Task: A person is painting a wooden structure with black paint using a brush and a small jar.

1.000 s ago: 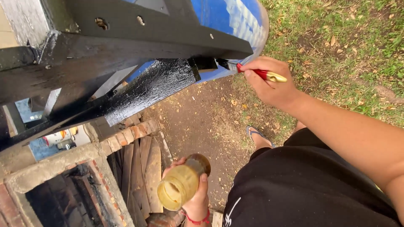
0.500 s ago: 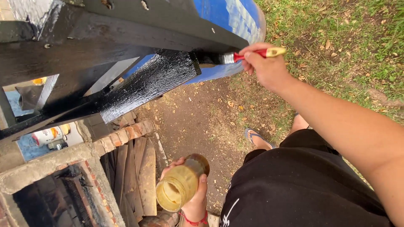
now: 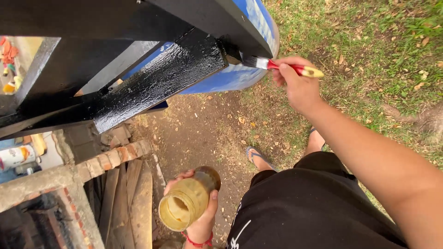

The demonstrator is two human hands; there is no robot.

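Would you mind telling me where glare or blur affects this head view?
Head view: soft daylight, no hard shadows; glare streaks the wet black beam; right hand with brush and left hand's jar are sharp; edges bend slightly.

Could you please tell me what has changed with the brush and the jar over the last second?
The right hand has swung the paintbrush round, so its bristles now touch the end of the black painted beam, where before the brush was held just off it. The left hand holds the yellowish jar low as before. The blue barrel behind is unmoved.
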